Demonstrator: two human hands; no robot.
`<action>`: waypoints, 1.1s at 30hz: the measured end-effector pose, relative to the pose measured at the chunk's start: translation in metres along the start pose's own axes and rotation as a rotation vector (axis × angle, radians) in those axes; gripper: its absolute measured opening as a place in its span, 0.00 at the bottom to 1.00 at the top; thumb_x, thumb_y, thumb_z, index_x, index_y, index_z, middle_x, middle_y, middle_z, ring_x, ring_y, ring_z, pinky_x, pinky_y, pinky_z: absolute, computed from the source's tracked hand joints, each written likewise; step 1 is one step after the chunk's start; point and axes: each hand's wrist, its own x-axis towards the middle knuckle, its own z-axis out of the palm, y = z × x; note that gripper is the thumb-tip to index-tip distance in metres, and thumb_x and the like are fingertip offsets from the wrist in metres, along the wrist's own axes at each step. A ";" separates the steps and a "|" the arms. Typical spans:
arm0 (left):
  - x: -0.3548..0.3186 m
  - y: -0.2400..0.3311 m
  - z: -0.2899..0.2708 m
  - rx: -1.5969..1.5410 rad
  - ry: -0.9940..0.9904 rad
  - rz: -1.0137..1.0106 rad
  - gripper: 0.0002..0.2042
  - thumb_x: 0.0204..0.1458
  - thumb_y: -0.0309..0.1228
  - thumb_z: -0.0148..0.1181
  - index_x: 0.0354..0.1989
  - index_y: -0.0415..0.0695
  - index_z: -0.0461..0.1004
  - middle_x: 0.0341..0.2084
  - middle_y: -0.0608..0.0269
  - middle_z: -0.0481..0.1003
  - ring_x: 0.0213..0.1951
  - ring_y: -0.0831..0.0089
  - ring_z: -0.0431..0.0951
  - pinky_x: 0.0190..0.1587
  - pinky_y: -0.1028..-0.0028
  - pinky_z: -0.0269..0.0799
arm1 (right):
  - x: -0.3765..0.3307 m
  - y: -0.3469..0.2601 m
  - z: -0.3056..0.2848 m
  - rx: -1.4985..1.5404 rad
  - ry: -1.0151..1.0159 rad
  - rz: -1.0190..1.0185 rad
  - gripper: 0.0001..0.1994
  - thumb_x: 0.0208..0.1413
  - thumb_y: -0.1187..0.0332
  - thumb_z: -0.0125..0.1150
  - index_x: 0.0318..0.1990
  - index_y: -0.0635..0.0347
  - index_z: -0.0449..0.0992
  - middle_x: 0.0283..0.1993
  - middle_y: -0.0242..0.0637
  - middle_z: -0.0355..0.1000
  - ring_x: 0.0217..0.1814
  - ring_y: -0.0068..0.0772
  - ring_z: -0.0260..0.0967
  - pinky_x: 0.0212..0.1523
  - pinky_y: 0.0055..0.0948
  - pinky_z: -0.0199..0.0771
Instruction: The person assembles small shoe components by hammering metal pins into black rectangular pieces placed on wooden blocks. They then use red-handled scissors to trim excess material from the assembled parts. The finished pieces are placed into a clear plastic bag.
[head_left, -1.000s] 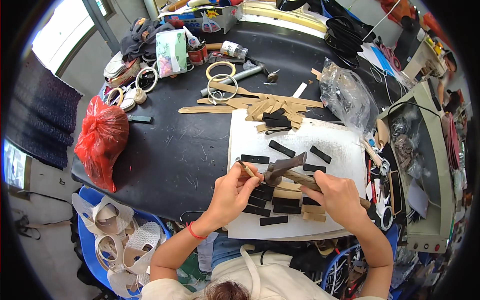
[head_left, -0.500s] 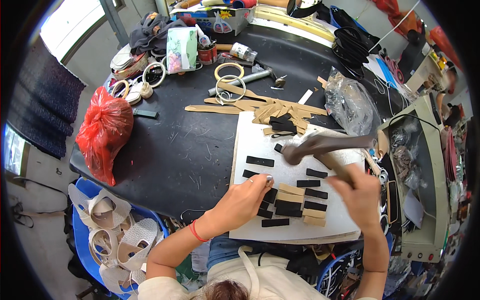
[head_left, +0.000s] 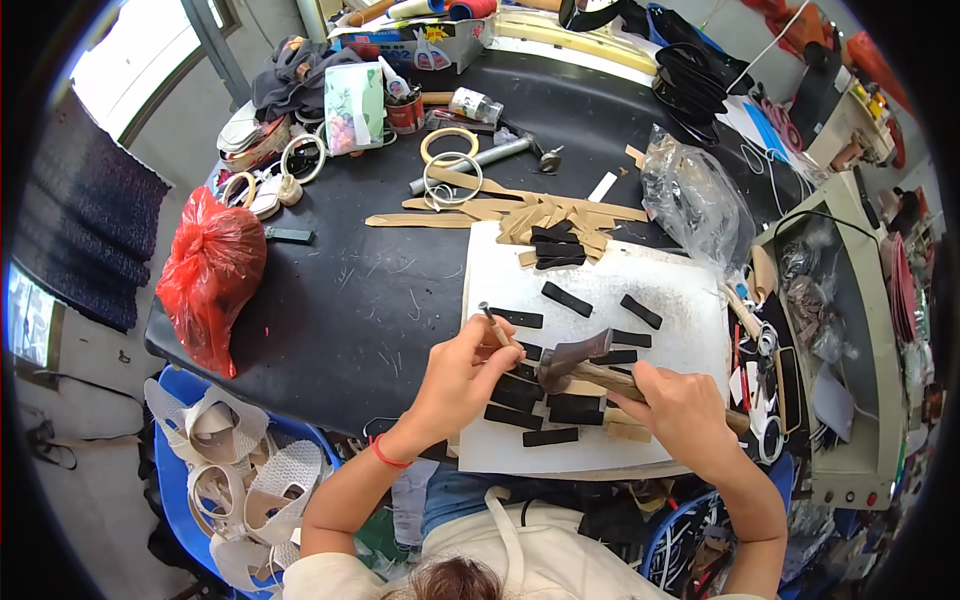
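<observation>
My left hand [head_left: 462, 378] holds a thin metal punch [head_left: 497, 326] upright over a black strip on the white cutting board [head_left: 680, 300]. My right hand [head_left: 680, 410] grips the wooden handle of a hammer [head_left: 572, 359], whose dark head is low, just right of the punch. Several black strips [head_left: 565, 298] lie scattered over the board, some right under my hands. Tan strips [head_left: 625, 430] lie by my right hand.
A red plastic bag [head_left: 210, 275] sits at the table's left edge. Tan leather pieces [head_left: 530, 212], tape rings [head_left: 448, 145], a clear bag [head_left: 695, 205] and clutter fill the far side. A blue bin of white cut pieces [head_left: 235, 480] stands lower left.
The hammer was raised high half a second ago and has come down beside the punch. My left hand has stayed on the punch.
</observation>
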 end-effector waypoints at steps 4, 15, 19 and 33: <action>0.000 -0.001 -0.001 0.083 -0.041 0.041 0.06 0.58 0.21 0.53 0.43 0.35 0.68 0.34 0.55 0.78 0.41 0.74 0.79 0.45 0.76 0.76 | 0.000 0.001 0.000 0.016 -0.010 0.003 0.18 0.51 0.57 0.65 0.26 0.57 0.63 0.17 0.35 0.68 0.18 0.41 0.69 0.15 0.37 0.65; -0.009 -0.002 -0.008 0.362 -0.081 0.316 0.04 0.56 0.19 0.52 0.38 0.35 0.66 0.33 0.49 0.75 0.33 0.53 0.78 0.36 0.68 0.74 | 0.008 -0.003 -0.016 0.145 0.137 0.055 0.15 0.49 0.61 0.69 0.28 0.59 0.69 0.17 0.37 0.69 0.15 0.36 0.66 0.16 0.32 0.64; -0.009 0.004 -0.006 0.488 -0.094 0.346 0.01 0.56 0.21 0.52 0.35 0.37 0.68 0.33 0.48 0.74 0.32 0.49 0.75 0.34 0.66 0.73 | 0.012 -0.017 -0.053 0.690 0.365 0.306 0.10 0.49 0.67 0.69 0.31 0.61 0.74 0.18 0.38 0.69 0.16 0.28 0.67 0.19 0.23 0.65; -0.038 0.052 0.015 0.774 -0.068 0.339 0.11 0.59 0.31 0.56 0.41 0.34 0.71 0.30 0.45 0.77 0.30 0.55 0.79 0.32 0.63 0.73 | -0.023 -0.028 0.068 0.106 0.259 0.189 0.11 0.44 0.61 0.62 0.24 0.59 0.72 0.21 0.41 0.74 0.27 0.44 0.76 0.26 0.40 0.73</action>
